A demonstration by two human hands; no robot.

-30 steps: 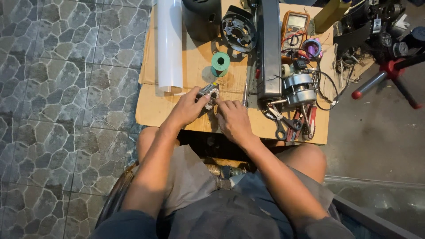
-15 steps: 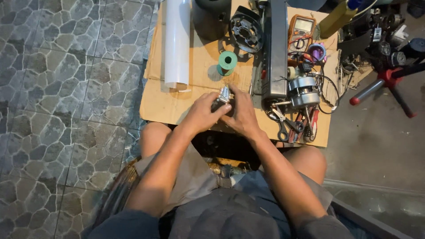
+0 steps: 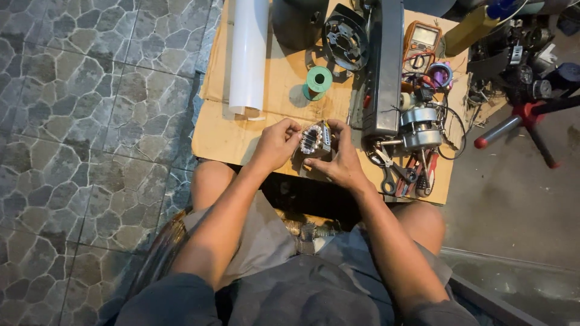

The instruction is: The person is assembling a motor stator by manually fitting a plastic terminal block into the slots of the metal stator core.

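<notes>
A floor of grey, irregular stone tiles [image 3: 72, 121] surrounds a low work surface covered by a flat sheet of brown cardboard [image 3: 220, 130], with the person's bare knees against its near edge. Both hands meet over the middle of that near edge around a small motor core [image 3: 314, 140]: a squarish block of stacked metal plates with a ring of wound coils showing on its face. The left hand [image 3: 275, 145] pinches its left side with fingers curled closed on it; the right hand [image 3: 341, 158] cups it from the right and below, fingers also closed around it.

The core is lifted just off the cardboard at the very edge, so a slip could drop it onto the lap or the hard floor, and the fine windings look easy to nick or bend.

A smooth white plastic pipe [image 3: 249, 54] lies along the left side. A green spool [image 3: 318, 79] sits near the middle, beside a long dark metal housing [image 3: 386, 66]. An orange-cased meter [image 3: 421, 43] rests toward the far right corner, a silver motor [image 3: 418, 127] nearer the right edge, and scissors [image 3: 393, 175] and red-handled tools [image 3: 423, 178] crowd the near right corner, within reach of a stray elbow.
</notes>
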